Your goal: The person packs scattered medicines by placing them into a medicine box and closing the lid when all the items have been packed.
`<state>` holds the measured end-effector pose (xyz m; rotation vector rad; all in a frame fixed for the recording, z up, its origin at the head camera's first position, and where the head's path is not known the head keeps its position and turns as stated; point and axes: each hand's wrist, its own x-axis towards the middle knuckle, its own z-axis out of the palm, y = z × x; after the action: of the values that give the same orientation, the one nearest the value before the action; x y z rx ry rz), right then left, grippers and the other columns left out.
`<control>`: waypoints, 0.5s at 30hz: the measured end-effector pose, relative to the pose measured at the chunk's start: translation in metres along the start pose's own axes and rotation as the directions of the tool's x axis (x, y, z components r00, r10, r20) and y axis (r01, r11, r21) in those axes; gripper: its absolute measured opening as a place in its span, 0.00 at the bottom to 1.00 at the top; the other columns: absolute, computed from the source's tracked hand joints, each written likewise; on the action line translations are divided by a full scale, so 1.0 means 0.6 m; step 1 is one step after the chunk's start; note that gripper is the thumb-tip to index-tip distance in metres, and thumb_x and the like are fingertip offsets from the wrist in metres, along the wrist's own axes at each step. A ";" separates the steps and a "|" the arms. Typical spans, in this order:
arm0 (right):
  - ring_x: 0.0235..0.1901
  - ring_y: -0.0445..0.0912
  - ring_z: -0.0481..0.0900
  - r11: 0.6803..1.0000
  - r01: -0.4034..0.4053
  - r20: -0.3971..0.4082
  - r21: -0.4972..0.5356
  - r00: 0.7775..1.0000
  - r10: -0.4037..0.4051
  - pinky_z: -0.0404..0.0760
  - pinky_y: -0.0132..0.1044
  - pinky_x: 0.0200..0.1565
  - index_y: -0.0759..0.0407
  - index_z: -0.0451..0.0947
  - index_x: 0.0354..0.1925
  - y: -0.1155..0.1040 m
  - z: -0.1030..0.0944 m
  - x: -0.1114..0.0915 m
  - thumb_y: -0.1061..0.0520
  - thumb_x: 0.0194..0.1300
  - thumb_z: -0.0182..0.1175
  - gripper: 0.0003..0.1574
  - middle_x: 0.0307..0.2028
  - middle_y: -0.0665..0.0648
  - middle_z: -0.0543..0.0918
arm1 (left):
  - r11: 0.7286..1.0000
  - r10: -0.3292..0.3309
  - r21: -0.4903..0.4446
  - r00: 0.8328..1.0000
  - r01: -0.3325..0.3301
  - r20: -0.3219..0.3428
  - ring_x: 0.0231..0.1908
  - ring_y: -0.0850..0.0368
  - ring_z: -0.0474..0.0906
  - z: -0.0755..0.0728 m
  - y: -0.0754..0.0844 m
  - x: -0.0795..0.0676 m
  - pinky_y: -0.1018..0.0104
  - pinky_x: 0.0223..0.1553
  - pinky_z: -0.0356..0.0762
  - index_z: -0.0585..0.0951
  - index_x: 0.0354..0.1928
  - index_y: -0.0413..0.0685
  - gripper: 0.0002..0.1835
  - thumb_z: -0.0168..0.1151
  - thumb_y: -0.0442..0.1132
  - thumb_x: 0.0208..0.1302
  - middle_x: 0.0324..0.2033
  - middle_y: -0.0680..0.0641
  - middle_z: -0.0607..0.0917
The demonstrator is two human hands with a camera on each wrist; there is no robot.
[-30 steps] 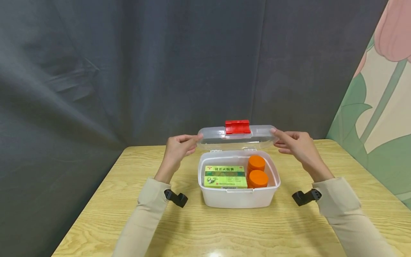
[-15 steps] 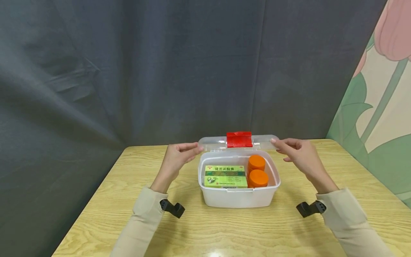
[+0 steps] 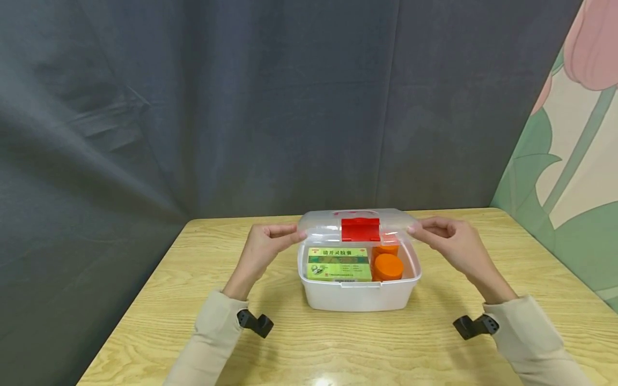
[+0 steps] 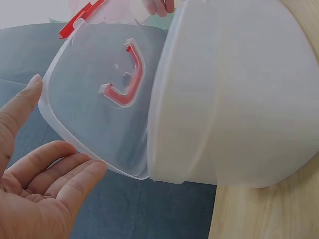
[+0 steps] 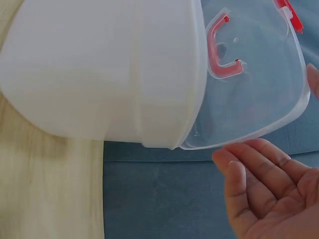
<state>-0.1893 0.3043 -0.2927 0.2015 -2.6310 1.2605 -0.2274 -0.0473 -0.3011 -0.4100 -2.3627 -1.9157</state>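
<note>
A white plastic storage box (image 3: 354, 298) sits on the table, its hinged clear lid (image 3: 321, 220) tilted partway over it. My left hand (image 3: 258, 254) holds the lid's left corner between thumb and fingers. At the opposite corner, my right hand (image 3: 456, 249) does the same. A red latch (image 3: 360, 229) hangs from the middle of the lid's front edge. Inside the box lie a green medicine carton (image 3: 338, 264) and two orange-capped bottles (image 3: 388, 267), the rear one partly behind the lid. The wrist views show a red carrying handle (image 4: 130, 82) on the lid.
The wooden table (image 3: 352, 348) extends around the box. Behind it hangs a dark grey curtain (image 3: 289, 107), and a wall with a painted flower (image 3: 574, 161) stands at the right. Each wrist wears a small black camera (image 3: 256, 323).
Both hands have come down and toward the person, swinging the lid from upright at the back to forward over the box. The box and its contents have stayed in place.
</note>
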 end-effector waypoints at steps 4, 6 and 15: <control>0.44 0.53 0.75 1.000 0.017 0.023 0.023 1.000 -0.018 0.71 0.55 0.45 0.61 0.73 0.50 0.010 0.000 -0.006 0.39 0.56 0.57 0.33 0.44 0.61 0.79 | 1.000 0.008 -0.003 1.000 -0.008 0.005 0.42 0.59 0.77 0.002 -0.006 -0.006 0.62 0.45 0.72 0.85 0.36 0.48 0.21 0.73 0.51 0.38 0.37 0.53 0.83; 0.44 0.52 0.76 0.999 0.020 0.031 0.039 0.999 -0.021 0.71 0.55 0.45 0.60 0.73 0.51 0.014 0.002 -0.008 0.40 0.55 0.58 0.32 0.45 0.60 0.79 | 1.000 0.005 -0.010 1.000 -0.005 0.008 0.41 0.59 0.77 0.002 -0.006 -0.010 0.63 0.44 0.72 0.85 0.36 0.48 0.21 0.73 0.50 0.38 0.37 0.53 0.83; 0.42 0.49 0.77 0.998 0.011 0.043 0.067 0.999 -0.014 0.74 0.50 0.43 0.60 0.72 0.51 0.021 0.008 -0.018 0.41 0.54 0.61 0.33 0.45 0.59 0.78 | 1.000 0.001 0.007 0.999 -0.001 0.039 0.41 0.58 0.78 0.004 0.028 -0.041 0.64 0.42 0.74 0.82 0.41 0.40 0.20 0.71 0.40 0.44 0.39 0.48 0.82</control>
<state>-0.1822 0.3087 -0.3078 0.2583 -2.6219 1.3557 -0.1994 -0.0457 -0.2909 -0.4519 -2.3915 -1.9157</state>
